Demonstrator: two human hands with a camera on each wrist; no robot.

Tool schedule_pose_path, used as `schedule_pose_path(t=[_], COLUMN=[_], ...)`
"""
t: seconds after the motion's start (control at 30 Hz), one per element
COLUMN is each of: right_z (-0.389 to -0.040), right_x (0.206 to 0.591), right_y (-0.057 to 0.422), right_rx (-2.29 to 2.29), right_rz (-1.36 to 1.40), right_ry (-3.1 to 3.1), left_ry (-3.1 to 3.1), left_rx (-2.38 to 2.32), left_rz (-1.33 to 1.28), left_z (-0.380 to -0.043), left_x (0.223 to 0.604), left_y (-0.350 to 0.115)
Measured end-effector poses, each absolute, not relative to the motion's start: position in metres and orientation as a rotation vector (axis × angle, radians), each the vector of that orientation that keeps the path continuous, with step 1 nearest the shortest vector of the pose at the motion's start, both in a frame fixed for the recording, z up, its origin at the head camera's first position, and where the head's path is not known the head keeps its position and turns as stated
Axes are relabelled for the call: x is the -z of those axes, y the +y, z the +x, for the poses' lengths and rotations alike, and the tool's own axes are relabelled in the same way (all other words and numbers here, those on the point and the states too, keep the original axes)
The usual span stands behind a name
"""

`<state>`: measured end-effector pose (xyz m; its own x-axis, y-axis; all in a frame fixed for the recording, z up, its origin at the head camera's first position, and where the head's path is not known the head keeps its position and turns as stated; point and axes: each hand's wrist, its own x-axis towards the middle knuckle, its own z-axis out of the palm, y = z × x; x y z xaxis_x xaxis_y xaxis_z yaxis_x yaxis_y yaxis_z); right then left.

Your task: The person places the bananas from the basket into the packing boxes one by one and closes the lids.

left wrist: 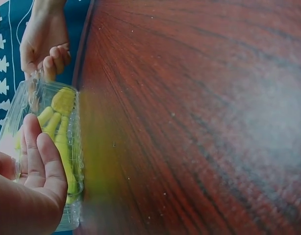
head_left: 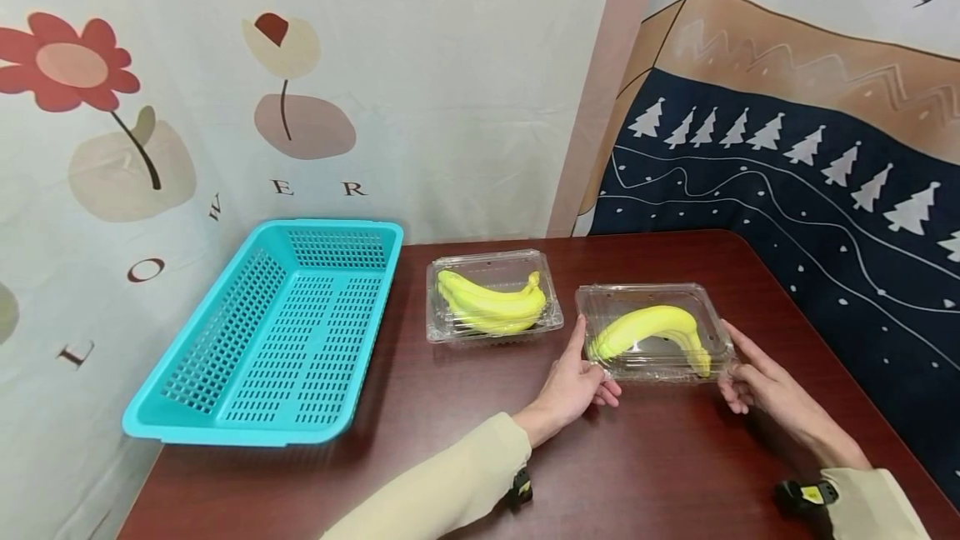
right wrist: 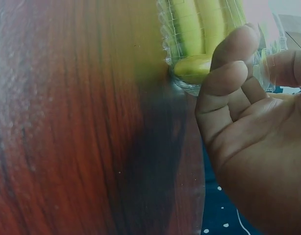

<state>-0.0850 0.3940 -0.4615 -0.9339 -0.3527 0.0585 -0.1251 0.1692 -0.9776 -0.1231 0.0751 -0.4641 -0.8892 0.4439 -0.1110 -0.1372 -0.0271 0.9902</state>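
In the head view, a clear plastic box (head_left: 641, 294) holds yellow bananas (head_left: 652, 330), and a hand is at each side of it. My left hand (head_left: 567, 386) grips its left side, the index finger stretched along the wall and the thumb near the front corner. On the opposite side my right hand (head_left: 772, 394) holds it the same way, its other fingers bent. Both wrist views show the bananas (left wrist: 62, 132) through the ribbed plastic, close to the bent fingers (right wrist: 224, 78). Whether the box touches the table cannot be told.
Left of this box stands a second clear box (head_left: 487, 263) with bananas (head_left: 491, 302) inside. A turquoise perforated basket (head_left: 142, 419) sits at the table's left. Printed cloth (head_left: 480, 90) hangs behind the dark red table (head_left: 600, 473), whose right edge runs beside my right arm.
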Motion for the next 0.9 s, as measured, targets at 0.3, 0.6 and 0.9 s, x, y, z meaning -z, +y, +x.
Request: schedule_pose_path(t=[0.3, 0.6, 0.9], right_z=[-0.0867, -0.0882, -0.0895], right_x=[0.464, 0.4646, 0.4642], right_y=[0.3941, 0.3945, 0.3964], right_rx=[1.909, 1.875, 1.866], right_rz=[-0.508, -0.581, -0.647], right_ry=[2.214, 2.267, 2.237], left_ry=[1.888, 1.941, 1.955], left_rx=[-1.962, -1.928, -1.912], left_rz=[0.32, 0.323, 0.334], left_z=[-0.1239, -0.1227, -0.1227], left_x=[0.4642, 0.4609, 0.4591], left_y=[0.0745, 0.0739, 0.0735])
